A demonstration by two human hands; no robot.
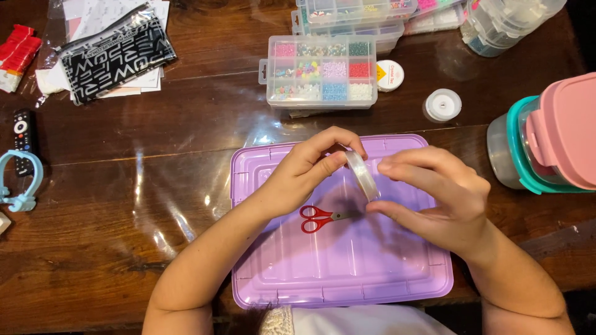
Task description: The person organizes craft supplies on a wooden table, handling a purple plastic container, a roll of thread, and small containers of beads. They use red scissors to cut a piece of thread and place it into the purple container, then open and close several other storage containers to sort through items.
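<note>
Clear spool between both hands; its thread cannot be made out.

Scissors: blade tips lost under right hand. Spool of clear cord: thread end too fine to make out. Pink-lidded container: cut off at right edge. Bead boxes: cropped at top. Bead shapes in organizer: too small to tell.

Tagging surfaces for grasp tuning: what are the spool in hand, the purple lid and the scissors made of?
Spool: clear glossy plastic, see-through rim; probably holds clear cord. Purple lid: moulded plastic, semi-gloss, ridged edges. Scissors: shiny red handles, likely plastic; blades look grey metal, partly hidden.
</note>
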